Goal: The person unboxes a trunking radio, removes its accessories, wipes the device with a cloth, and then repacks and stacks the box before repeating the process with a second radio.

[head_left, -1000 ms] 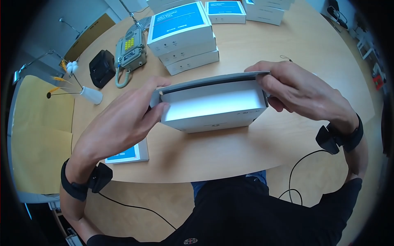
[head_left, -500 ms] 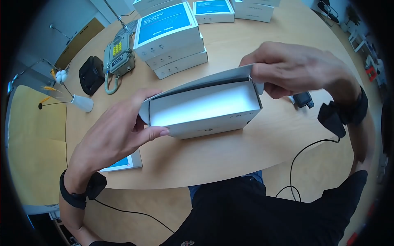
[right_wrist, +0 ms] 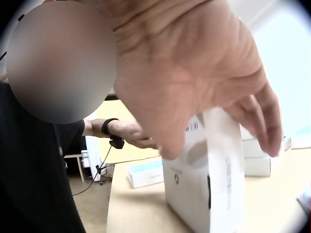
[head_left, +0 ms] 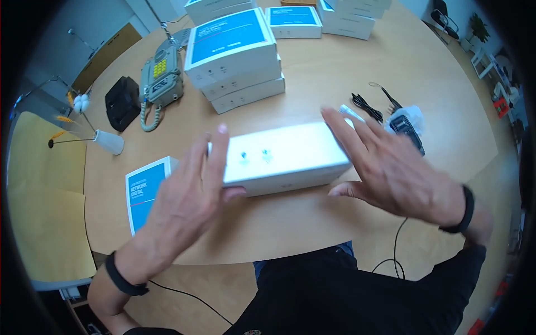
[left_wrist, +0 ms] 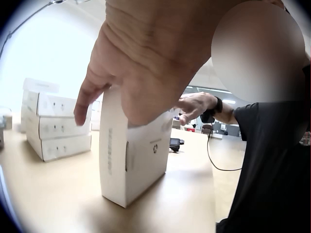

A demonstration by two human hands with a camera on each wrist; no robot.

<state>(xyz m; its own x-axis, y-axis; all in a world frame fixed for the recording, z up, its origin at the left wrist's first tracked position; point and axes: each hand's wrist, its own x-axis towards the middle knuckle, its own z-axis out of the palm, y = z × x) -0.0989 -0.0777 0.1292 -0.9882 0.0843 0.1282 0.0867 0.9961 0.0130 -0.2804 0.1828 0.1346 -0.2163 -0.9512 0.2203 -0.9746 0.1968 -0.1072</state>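
A white box (head_left: 287, 155) stands on its long narrow side on the table, its top face closed and showing small printed icons. At its left end is my left hand (head_left: 190, 198), touching the box, index finger straight and thumb low by the front. My right hand (head_left: 391, 173) is spread at the right end, fingers over the upper corner and thumb off the front face. The left wrist view shows the box (left_wrist: 141, 165) upright under the left hand (left_wrist: 150, 63); the right wrist view shows the right hand (right_wrist: 194, 63) above the box (right_wrist: 189, 194).
A blue-topped box (head_left: 146, 192) lies at left. Behind stand stacked boxes (head_left: 234, 67), a corded phone (head_left: 161, 75), a black case (head_left: 123, 103) and a white vase (head_left: 110, 142). At right lie a black cable (head_left: 365, 107) and a black handheld device (head_left: 406, 131).
The raised flap has come down and the box's top is closed. Both hands have moved from gripping the flap's ends to lying spread at the box's two ends.
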